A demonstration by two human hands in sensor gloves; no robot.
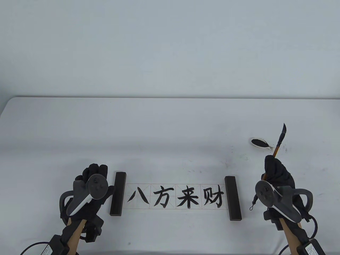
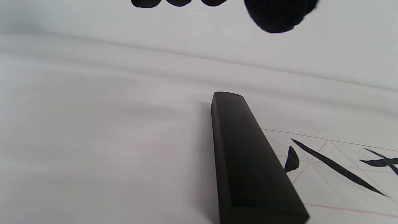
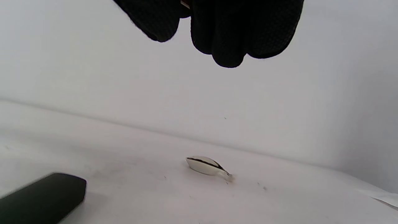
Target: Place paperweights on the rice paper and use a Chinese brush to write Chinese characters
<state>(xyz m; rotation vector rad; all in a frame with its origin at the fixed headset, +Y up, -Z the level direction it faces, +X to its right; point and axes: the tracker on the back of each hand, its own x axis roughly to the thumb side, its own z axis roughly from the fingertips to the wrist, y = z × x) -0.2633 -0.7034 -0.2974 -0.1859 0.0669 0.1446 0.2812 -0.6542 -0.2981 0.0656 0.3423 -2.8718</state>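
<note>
A strip of rice paper (image 1: 175, 205) lies near the table's front edge and bears four black characters. A dark paperweight (image 1: 118, 193) sits on its left end and another paperweight (image 1: 233, 198) on its right end. My left hand (image 1: 97, 170) lies just left of the left paperweight (image 2: 248, 161), fingers straight and holding nothing. Its fingertips (image 2: 276, 15) show at the top edge of the left wrist view, beside the paper (image 2: 342, 186). To the right of the paper, my right hand (image 1: 273, 166) grips the brush (image 1: 279, 142), whose inked tip points up and away. Curled fingers (image 3: 230, 28) hide the handle.
A small spoon-shaped ink dish (image 1: 260, 143) holding black ink sits beyond my right hand, also low in the right wrist view as the dish (image 3: 208, 165). Ink specks dot the table around it. The right paperweight's end (image 3: 43, 196) shows at lower left there.
</note>
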